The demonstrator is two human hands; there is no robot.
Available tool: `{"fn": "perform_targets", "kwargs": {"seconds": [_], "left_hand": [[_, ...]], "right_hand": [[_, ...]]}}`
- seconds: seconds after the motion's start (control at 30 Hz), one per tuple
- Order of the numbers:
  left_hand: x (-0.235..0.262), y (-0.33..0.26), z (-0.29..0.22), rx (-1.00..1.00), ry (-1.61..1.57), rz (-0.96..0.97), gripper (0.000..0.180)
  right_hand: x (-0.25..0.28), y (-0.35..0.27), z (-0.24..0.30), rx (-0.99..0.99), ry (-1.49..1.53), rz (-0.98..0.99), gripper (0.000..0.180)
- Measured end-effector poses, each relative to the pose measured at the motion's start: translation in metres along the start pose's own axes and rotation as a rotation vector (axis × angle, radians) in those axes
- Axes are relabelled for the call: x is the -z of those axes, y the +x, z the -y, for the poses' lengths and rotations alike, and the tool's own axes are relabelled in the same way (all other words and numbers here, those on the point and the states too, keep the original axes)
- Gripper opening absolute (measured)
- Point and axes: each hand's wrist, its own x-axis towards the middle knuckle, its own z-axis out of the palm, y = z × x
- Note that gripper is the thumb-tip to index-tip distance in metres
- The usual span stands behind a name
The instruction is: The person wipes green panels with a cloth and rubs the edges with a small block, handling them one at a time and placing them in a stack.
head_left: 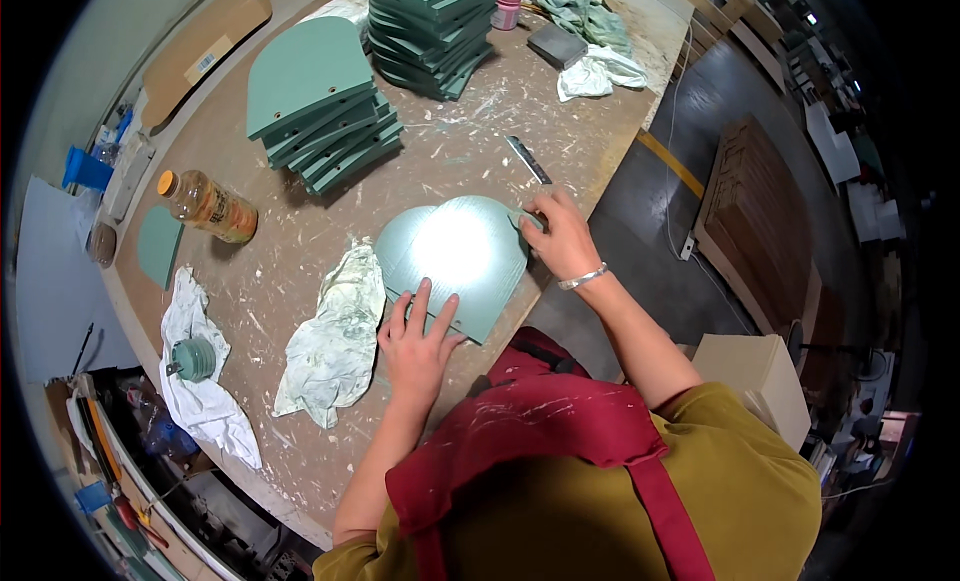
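Note:
In front of me on the bench lie green curved panels (455,256), rounded at the far side, at least two overlapping, with glare on the top one. My left hand (418,346) rests flat on the near edge, fingers spread. At the right edge my right hand (562,236), with a bracelet at the wrist, has its fingers bent together. A small greenish piece shows at the fingertips; I cannot tell what it is. Just beyond that hand lies a slim dark and silver tool (528,161). A stained white cloth (335,336) lies left of the panels.
Two stacks of green panels (310,76) (435,36) stand farther back. On the left are an orange-capped bottle (212,209) and a green-smeared jar (192,359) on a white rag (215,411). A grey block (557,46) and rags lie far right, near the bench edge.

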Motion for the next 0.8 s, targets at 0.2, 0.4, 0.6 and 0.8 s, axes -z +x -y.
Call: {"fn": "perform_targets", "kwargs": {"seconds": [0.2, 0.4, 0.6, 0.8], "left_hand": [[-0.001, 0.0, 0.001, -0.011, 0.025, -0.002, 0.059], [0.004, 0.001, 0.0, -0.021, 0.014, 0.035, 0.058], [0.009, 0.002, -0.003, -0.025, 0.042, 0.062, 0.056], [0.007, 0.004, -0.003, -0.045, 0.06, 0.028, 0.059]], "right_hand": [[0.022, -0.039, -0.008, -0.089, 0.076, 0.098, 0.023], [0.023, -0.012, -0.007, 0.072, 0.299, -0.011, 0.025], [0.003, -0.044, -0.021, 0.072, 0.235, -0.014, 0.026], [0.001, -0.114, -0.011, 0.196, 0.199, 0.077, 0.032]]}}
